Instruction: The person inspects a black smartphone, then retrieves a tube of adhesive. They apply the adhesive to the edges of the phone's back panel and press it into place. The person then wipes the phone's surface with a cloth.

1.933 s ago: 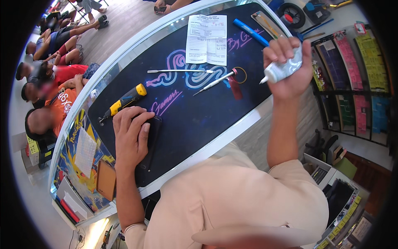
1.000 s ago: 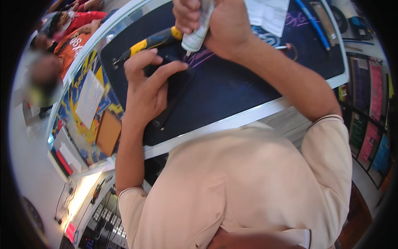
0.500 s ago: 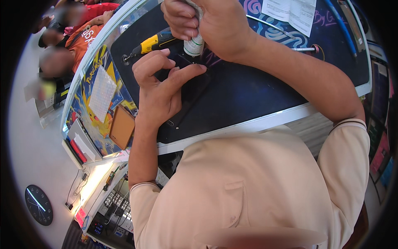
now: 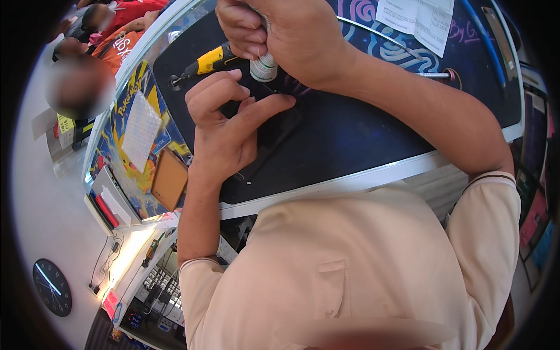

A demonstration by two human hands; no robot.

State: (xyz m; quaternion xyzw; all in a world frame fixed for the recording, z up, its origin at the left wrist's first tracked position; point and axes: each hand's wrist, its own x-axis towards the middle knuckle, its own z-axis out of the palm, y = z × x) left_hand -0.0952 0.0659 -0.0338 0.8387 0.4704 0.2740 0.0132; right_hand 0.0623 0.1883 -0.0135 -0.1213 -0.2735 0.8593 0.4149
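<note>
My right hand [image 4: 297,41] is wrapped round a small white bottle with green markings [image 4: 263,70], held with its lower end pointing down. Just below the bottle, my left hand [image 4: 221,125] has curled fingers and a stretched thumb at a dark flat slab [image 4: 271,125], perhaps a phone. The slab barely stands out from the dark mat [image 4: 361,134], so its outline is hard to make out. Beyond my left fingers lies a yellow and black hand tool [image 4: 210,60] with a thin metal tip.
A brown tray-like case [image 4: 170,179] and bubble wrap [image 4: 140,131] lie at the left. Printed paper [image 4: 415,20], a thin metal tool [image 4: 408,52], a silver pen-like tool [image 4: 434,74] and a blue rod [image 4: 487,44] lie at far right. Other people sit beyond the table's far-left edge.
My right hand and the bottle have shifted slightly left and down. My left hand stays almost in place. The view has shifted a little.
</note>
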